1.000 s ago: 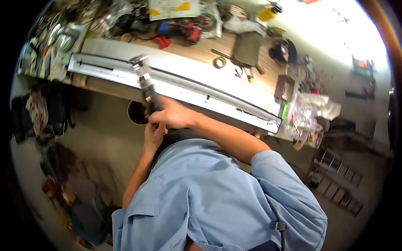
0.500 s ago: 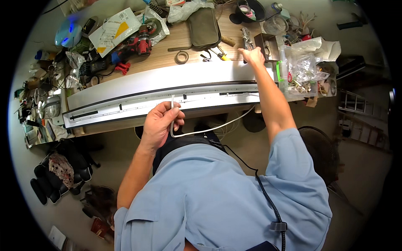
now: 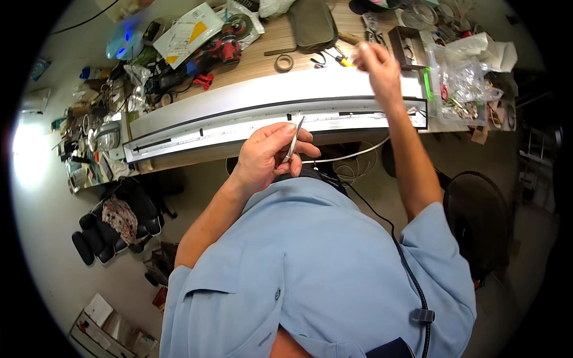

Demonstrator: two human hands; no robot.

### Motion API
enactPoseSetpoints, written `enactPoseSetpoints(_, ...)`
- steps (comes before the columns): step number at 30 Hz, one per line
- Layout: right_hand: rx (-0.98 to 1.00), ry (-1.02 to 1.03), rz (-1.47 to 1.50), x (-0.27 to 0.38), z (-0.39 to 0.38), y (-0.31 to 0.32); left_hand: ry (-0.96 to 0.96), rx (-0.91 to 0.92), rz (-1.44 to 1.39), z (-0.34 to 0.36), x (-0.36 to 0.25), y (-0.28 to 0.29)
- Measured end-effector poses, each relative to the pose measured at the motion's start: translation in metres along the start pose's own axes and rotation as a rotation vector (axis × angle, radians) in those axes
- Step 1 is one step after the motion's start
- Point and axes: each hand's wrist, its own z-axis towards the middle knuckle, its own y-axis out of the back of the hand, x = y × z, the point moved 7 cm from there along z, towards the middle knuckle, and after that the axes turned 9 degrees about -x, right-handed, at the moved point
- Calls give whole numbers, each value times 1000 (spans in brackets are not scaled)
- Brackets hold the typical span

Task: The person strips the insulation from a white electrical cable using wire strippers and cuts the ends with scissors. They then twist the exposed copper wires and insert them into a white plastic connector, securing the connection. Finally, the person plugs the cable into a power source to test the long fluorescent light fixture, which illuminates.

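My left hand [image 3: 271, 149] pinches the end of a white cable [image 3: 352, 156] between thumb and fingers, in front of the bench edge. The cable's tip points upward, and its length runs off to the right below the bench. My right hand [image 3: 381, 74] is over the right part of the bench, its fingers curled and smeared by motion, so what it may hold is hidden. Just beyond it lie metal pliers [image 3: 371, 25] and a yellow-handled tool [image 3: 344, 60]. A long black-framed white housing [image 3: 239, 132] with a thin strip inside lies along the bench's front.
A roll of tape [image 3: 283, 62], a dark zip pouch [image 3: 312, 27] and a red cordless drill [image 3: 228, 48] lie behind the housing. At the right stand an open brown box [image 3: 407, 49] and a clear plastic bin [image 3: 459, 89] of small parts. A black chair [image 3: 116, 221] is at the left.
My right hand has drawn back toward me from beside the pliers. My left hand has turned the cable end to a slant. The whole view has shifted.
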Motion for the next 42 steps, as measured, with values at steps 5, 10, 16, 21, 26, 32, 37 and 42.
enactPoseSetpoints(5, 332, -428, 145, 69, -150, -41, -37, 130, 245, 6, 3, -34)
enactPoseSetpoints(10, 114, -479, 410, 89, -180, -25, -155, 119, 522, 6, 5, -58)
enactPoseSetpoints(16, 17, -337, 357, 99, -198, 3, -215, 117, 571, 3, 11, -75)
enactPoseSetpoints(21, -47, -376, 207, 94, -201, 14, -197, 122, 631, 12, 14, -74)
enactPoseSetpoints(26, -40, -313, 204, 102, -202, 10, 194, 258, 335, 15, 31, -66)
enactPoseSetpoints(32, 313, -56, -35, 132, -194, -5, 292, 369, 281, 8, 34, -60)
enactPoseSetpoints(37, 171, 616, -534, 162, -196, -3, 203, 203, 184, 7, 26, -51)
enactPoseSetpoints(42, -4, 284, -101, 138, -201, 9, 141, 174, 90, -1, 16, -51)
